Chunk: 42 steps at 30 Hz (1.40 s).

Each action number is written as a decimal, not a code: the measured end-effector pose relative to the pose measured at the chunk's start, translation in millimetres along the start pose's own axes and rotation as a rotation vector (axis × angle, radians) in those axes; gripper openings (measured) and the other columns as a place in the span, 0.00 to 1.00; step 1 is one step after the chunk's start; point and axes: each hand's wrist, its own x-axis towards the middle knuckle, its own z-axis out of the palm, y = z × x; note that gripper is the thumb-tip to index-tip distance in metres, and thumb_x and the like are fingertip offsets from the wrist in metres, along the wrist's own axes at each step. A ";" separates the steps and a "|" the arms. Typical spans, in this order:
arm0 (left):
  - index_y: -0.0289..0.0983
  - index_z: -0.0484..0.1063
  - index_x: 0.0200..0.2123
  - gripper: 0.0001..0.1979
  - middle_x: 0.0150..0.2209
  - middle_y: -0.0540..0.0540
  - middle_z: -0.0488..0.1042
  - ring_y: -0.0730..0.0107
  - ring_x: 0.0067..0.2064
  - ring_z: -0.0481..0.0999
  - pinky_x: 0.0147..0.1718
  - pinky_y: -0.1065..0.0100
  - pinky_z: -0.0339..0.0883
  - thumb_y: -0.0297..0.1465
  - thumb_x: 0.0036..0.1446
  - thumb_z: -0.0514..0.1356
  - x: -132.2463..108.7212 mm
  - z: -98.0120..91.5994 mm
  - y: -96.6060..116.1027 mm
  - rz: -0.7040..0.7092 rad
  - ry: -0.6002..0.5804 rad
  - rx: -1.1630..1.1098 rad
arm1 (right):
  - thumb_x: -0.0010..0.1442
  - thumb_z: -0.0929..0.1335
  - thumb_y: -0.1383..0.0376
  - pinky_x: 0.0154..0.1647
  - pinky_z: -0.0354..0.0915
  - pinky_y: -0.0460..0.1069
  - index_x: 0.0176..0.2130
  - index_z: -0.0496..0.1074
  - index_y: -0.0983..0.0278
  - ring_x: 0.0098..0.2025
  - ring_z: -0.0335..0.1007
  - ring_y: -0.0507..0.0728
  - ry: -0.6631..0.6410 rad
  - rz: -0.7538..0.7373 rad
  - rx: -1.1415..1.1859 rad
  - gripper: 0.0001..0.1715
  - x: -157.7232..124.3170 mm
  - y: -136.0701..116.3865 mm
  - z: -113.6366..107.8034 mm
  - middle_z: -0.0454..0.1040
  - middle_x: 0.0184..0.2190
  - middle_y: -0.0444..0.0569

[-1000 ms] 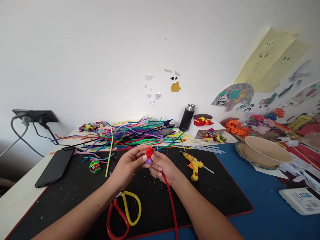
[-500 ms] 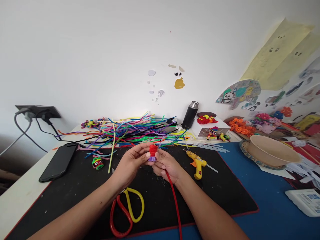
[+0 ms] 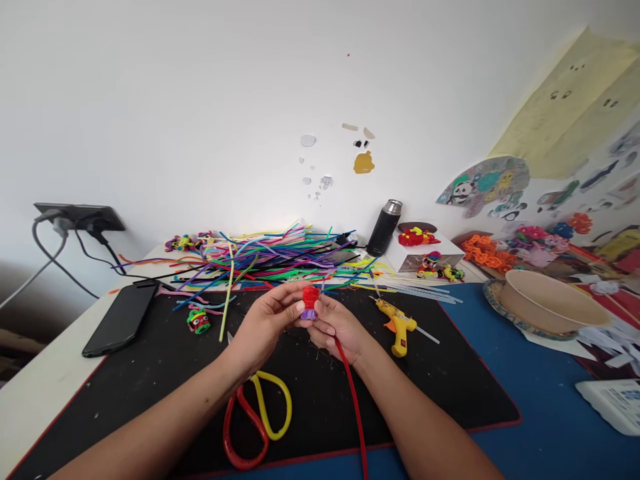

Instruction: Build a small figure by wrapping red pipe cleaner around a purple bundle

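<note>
Between my two hands, above the black mat [image 3: 400, 400], is a small coiled pipe-cleaner piece [image 3: 311, 298], red on top and purple below. My left hand [image 3: 273, 317] pinches its left side between thumb and fingers. From the right, my right hand [image 3: 337, 328] grips it too, its fingers curled underneath. A long red pipe cleaner [image 3: 355, 400] runs down from my right hand toward the front edge. Scissors [image 3: 257, 417] with one red and one yellow handle lie under my left forearm, their blades partly hidden.
A yellow glue gun [image 3: 397, 325] lies right of my hands. Behind them spreads a pile of colourful pipe cleaners [image 3: 280, 257]. A small green-and-red figure [image 3: 199, 321] and a phone [image 3: 120, 319] lie left. A black flask [image 3: 384, 230] and a beige bowl [image 3: 555, 300] stand toward the right.
The view has shifted slightly, so everything sits a little further right. Both hands keep their hold on the red and purple piece, which looks turned slightly.
</note>
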 end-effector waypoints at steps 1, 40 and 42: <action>0.39 0.86 0.45 0.22 0.42 0.43 0.86 0.69 0.37 0.83 0.35 0.73 0.80 0.34 0.45 0.81 -0.1 0.0 -0.1 -0.001 0.000 -0.001 | 0.58 0.80 0.49 0.16 0.40 0.43 0.45 0.73 0.64 0.13 0.43 0.45 0.000 0.000 0.001 0.28 0.0 -0.1 0.0 0.56 0.13 0.29; 0.37 0.85 0.45 0.23 0.43 0.43 0.85 0.71 0.35 0.84 0.32 0.75 0.80 0.34 0.44 0.81 -0.4 1.8 -1.6 -0.032 0.030 -0.034 | 0.58 0.80 0.49 0.16 0.40 0.42 0.42 0.71 0.64 0.13 0.42 0.44 0.019 0.015 0.006 0.27 0.3 -0.5 0.5 0.56 0.13 0.29; 0.37 0.85 0.45 0.23 0.43 0.43 0.85 0.70 0.35 0.84 0.33 0.75 0.80 0.33 0.45 0.81 -0.4 1.2 -2.2 -0.032 0.029 -0.037 | 0.58 0.80 0.49 0.16 0.40 0.42 0.43 0.72 0.64 0.13 0.42 0.44 0.018 0.013 0.012 0.27 0.4 -0.1 0.2 0.56 0.14 0.29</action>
